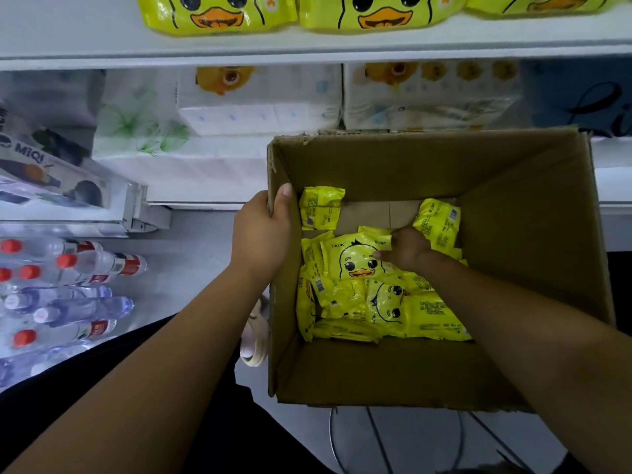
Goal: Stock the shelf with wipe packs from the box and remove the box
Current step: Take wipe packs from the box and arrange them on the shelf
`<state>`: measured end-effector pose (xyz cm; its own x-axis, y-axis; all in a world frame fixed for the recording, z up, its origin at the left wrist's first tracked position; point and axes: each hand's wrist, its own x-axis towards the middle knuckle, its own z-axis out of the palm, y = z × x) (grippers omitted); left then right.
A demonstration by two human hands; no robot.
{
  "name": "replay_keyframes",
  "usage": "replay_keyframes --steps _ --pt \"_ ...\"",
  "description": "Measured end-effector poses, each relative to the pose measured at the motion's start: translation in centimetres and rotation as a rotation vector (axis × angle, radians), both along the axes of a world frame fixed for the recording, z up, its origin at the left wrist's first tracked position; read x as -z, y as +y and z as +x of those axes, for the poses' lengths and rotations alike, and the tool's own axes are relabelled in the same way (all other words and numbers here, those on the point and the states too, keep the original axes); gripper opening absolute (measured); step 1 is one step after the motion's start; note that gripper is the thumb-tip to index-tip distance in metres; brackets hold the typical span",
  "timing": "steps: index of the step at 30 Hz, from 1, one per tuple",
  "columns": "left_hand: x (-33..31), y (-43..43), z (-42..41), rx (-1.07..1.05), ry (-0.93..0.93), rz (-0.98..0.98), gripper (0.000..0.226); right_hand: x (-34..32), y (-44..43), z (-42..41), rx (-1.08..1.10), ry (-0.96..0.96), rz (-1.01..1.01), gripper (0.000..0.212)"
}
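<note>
An open cardboard box [513, 217] stands below the shelves with several yellow duck-print wipe packs [355, 295] lying loose on its bottom. My left hand [261, 230] grips the box's left wall at the rim, thumb inside. My right hand [407, 249] is down inside the box, fingers curled onto a wipe pack [355, 258] with a duck face. Two more packs lean against the far wall, one on the left [321, 206] and one on the right [437, 222]. Larger yellow duck packs [219, 13] lie on the white top shelf [307, 51].
Tissue packs [260, 100] fill the shelf below the top one. Water bottles with red caps [65, 265] lie on the floor at the left. A boxed item marked MIQI [41, 165] sits at the far left. A wire stand [376, 439] shows under the box.
</note>
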<state>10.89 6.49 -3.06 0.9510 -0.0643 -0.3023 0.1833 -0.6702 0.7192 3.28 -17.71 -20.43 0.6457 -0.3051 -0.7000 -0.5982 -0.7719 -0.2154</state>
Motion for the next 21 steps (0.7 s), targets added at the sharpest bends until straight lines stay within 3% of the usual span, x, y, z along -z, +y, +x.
replay_keyframes --steps 4,7,9,12,15,21 --pt "-0.1 0.0 0.0 0.000 0.011 -0.006 0.047 -0.7 0.4 -0.3 -0.068 0.042 0.011 0.047" --pt "0.0 0.1 0.0 0.006 0.001 -0.002 0.047 -0.4 0.5 -0.4 -0.134 0.128 0.023 0.074" --pt "0.1 0.2 0.1 0.012 -0.002 0.006 0.047 -0.6 0.9 -0.3 -0.122 0.115 0.048 0.073" --pt "0.0 0.1 0.1 0.020 0.003 0.024 0.046 -1.6 1.5 -0.9 0.009 -0.021 0.071 0.040" --pt "0.0 0.1 0.1 0.022 -0.008 0.033 0.045 -3.2 2.1 -2.2 0.103 -0.121 0.156 0.058" --pt "-0.5 -0.2 0.6 0.059 0.075 0.108 0.047 -7.5 1.7 -5.1 0.363 -0.389 0.443 0.060"
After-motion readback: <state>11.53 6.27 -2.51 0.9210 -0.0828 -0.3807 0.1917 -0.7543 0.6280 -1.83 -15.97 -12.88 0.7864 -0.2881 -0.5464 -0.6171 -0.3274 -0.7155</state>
